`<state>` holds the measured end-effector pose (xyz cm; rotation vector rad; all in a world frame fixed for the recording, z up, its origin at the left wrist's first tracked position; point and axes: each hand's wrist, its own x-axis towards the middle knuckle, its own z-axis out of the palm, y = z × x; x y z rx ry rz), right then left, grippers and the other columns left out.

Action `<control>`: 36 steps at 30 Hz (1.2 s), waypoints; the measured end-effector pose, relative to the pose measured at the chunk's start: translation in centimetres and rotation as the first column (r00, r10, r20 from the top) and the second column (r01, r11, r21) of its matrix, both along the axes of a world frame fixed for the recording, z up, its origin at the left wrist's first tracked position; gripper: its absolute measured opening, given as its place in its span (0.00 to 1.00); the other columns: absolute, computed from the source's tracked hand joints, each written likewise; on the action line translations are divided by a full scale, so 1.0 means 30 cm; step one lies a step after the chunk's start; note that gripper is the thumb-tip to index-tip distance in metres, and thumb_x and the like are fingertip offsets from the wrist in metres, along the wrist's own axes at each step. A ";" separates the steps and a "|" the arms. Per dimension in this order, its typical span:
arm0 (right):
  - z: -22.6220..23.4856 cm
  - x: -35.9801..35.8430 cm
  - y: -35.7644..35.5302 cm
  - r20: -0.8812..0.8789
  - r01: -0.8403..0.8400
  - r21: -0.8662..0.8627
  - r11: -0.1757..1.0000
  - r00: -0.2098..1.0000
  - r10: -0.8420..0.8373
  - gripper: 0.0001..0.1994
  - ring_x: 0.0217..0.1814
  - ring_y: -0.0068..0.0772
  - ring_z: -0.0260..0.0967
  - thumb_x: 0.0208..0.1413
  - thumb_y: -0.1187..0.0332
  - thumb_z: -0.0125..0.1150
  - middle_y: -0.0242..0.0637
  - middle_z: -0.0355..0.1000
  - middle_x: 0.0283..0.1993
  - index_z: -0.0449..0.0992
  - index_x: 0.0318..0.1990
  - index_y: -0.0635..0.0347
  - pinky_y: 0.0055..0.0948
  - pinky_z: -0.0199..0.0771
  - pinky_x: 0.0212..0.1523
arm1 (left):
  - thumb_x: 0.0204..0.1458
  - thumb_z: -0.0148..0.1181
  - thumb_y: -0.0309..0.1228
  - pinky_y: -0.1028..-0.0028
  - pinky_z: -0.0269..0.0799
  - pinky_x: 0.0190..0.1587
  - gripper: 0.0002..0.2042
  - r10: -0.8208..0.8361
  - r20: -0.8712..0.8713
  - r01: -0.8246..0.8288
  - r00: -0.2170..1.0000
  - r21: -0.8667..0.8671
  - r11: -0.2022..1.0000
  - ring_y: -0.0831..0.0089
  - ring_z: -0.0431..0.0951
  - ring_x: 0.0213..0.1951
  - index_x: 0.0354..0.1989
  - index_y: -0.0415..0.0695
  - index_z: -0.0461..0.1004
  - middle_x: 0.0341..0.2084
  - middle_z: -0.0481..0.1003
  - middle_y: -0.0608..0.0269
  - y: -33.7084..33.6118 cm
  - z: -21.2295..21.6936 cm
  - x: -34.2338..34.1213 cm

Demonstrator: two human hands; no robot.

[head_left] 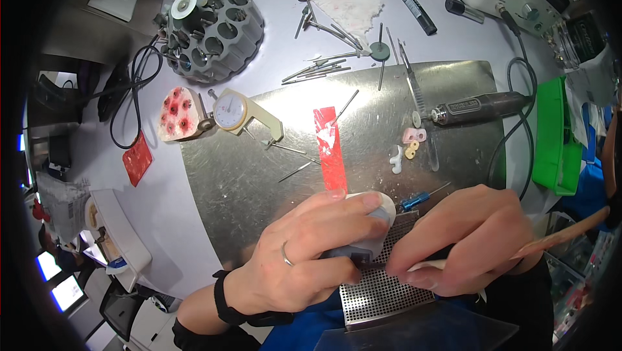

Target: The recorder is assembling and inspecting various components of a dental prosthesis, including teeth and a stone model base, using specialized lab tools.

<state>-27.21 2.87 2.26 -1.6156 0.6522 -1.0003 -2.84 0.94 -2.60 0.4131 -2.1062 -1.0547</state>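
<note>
My left hand (311,241), with a ring and a black wristband, is closed around a grey and white block (363,247) that looks like a dental model; the fingers cover much of it. Close beside it, my right hand (466,237) pinches a slim tool with a long tan handle (564,231). A dark, thin end meets the block's near side, though its shape is partly hidden. Both hands are over a perforated metal plate (382,299). Just beyond them lies a blue-handled small screwdriver-like tool (414,201).
A metal sheet (246,169) covers the table's middle, bearing a red strip (330,150), a dial caliper (233,111), small tooth-shaped pieces (412,150) and a rotary handpiece (479,108). Farther back are a grey bur stand (217,46) and loose burs (317,69). A green tray (551,137) stands right.
</note>
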 end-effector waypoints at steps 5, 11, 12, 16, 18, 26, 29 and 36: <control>-0.001 -0.008 0.015 -0.012 0.049 -0.004 0.999 0.999 -0.049 0.17 0.22 0.44 0.79 0.46 0.84 0.73 0.51 0.82 0.34 0.68 0.24 0.56 0.33 0.81 0.22 | 0.45 0.70 0.21 0.50 0.81 0.50 0.17 -0.020 0.007 0.020 1.000 -0.041 0.999 0.42 0.79 0.58 0.40 0.43 0.69 0.52 0.76 0.45 0.003 -0.006 0.007; -0.018 -0.031 0.030 -0.010 -0.045 -0.039 0.998 0.999 0.044 0.10 0.29 0.37 0.77 0.53 0.75 0.70 0.34 0.78 0.40 0.76 0.40 0.53 0.29 0.74 0.25 | 0.44 0.70 0.22 0.51 0.82 0.49 0.14 0.000 -0.038 -0.001 0.999 -0.032 1.000 0.42 0.79 0.59 0.38 0.42 0.71 0.52 0.76 0.44 0.005 -0.005 -0.003; -0.022 -0.037 0.035 -0.001 -0.038 -0.088 0.995 0.999 0.038 0.09 0.28 0.38 0.77 0.55 0.74 0.69 0.38 0.77 0.40 0.75 0.40 0.55 0.29 0.75 0.24 | 0.43 0.71 0.22 0.50 0.82 0.50 0.15 0.003 -0.035 -0.004 0.999 -0.015 1.000 0.42 0.79 0.58 0.37 0.43 0.71 0.53 0.76 0.44 0.007 -0.004 -0.004; -0.019 -0.025 0.022 0.023 -0.004 -0.235 0.972 1.000 0.010 0.05 0.28 0.38 0.76 0.58 0.72 0.67 0.45 0.78 0.41 0.76 0.36 0.58 0.31 0.77 0.25 | 0.40 0.75 0.21 0.49 0.81 0.52 0.17 0.065 -0.010 -0.064 0.998 0.083 0.995 0.43 0.79 0.59 0.37 0.44 0.72 0.54 0.76 0.45 0.012 0.004 -0.013; -0.033 -0.017 0.031 0.022 -0.008 -0.268 0.963 1.000 0.014 0.05 0.28 0.38 0.77 0.57 0.73 0.68 0.45 0.78 0.42 0.76 0.35 0.59 0.32 0.78 0.25 | 0.39 0.76 0.21 0.49 0.80 0.53 0.19 0.073 -0.017 -0.070 0.997 0.106 0.992 0.44 0.79 0.59 0.37 0.45 0.72 0.55 0.76 0.45 0.013 0.006 -0.014; 0.062 -0.048 0.006 -0.037 -0.093 -0.133 0.987 0.995 0.089 0.09 0.32 0.43 0.82 0.49 0.79 0.75 0.48 0.81 0.38 0.79 0.35 0.62 0.30 0.82 0.28 | 0.38 0.80 0.20 0.54 0.78 0.58 0.25 0.062 0.048 -0.069 0.997 0.149 0.986 0.44 0.77 0.60 0.41 0.46 0.69 0.57 0.73 0.45 -0.010 0.047 0.015; 0.029 -0.052 0.006 0.450 0.333 -0.088 0.939 0.854 -0.260 0.08 0.39 0.40 0.84 0.52 0.84 0.70 0.54 0.81 0.43 0.81 0.38 0.62 0.29 0.85 0.38 | 0.42 0.79 0.19 0.63 0.73 0.63 0.31 0.204 -0.105 -0.162 0.973 0.314 0.935 0.56 0.76 0.62 0.48 0.44 0.62 0.58 0.72 0.43 0.006 0.044 0.023; 0.042 -0.021 -0.175 -0.347 0.246 -0.579 0.778 0.788 -0.508 0.10 0.46 0.44 0.82 0.49 0.86 0.63 0.50 0.79 0.52 0.79 0.38 0.64 0.33 0.82 0.47 | 0.40 0.77 0.18 0.65 0.75 0.61 0.41 0.476 -0.213 -0.275 0.853 0.592 0.758 0.62 0.72 0.62 0.61 0.42 0.55 0.61 0.66 0.44 -0.064 0.068 0.089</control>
